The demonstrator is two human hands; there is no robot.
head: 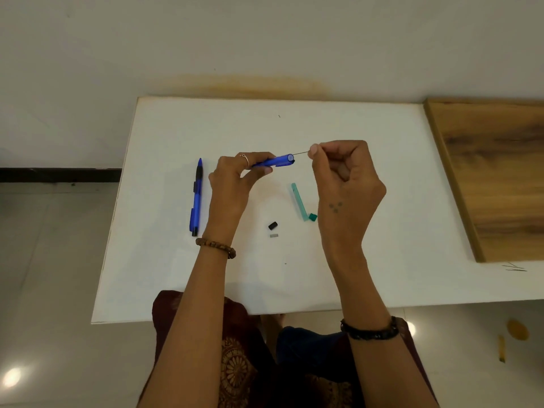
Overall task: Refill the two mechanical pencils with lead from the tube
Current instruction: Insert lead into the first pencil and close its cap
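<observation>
My left hand point(232, 184) holds a blue mechanical pencil point(278, 160) above the white table point(176, 275), its open back end pointing right. My right hand point(344, 178) pinches a thin lead point(300, 153) between thumb and forefinger, its tip at the pencil's open end. A second blue pencil point(196, 198) with a black grip lies on the table to the left of my left hand. The green lead tube point(298, 201) lies open between my hands, its green cap point(312, 217) beside its near end. A small black pencil cap point(273, 225) and a grey eraser piece point(274, 235) lie nearer to me.
A wooden board point(494, 178) covers the table's right side. The white wall runs just behind the table's far edge. Tiled floor shows to the left, and my lap is under the near edge.
</observation>
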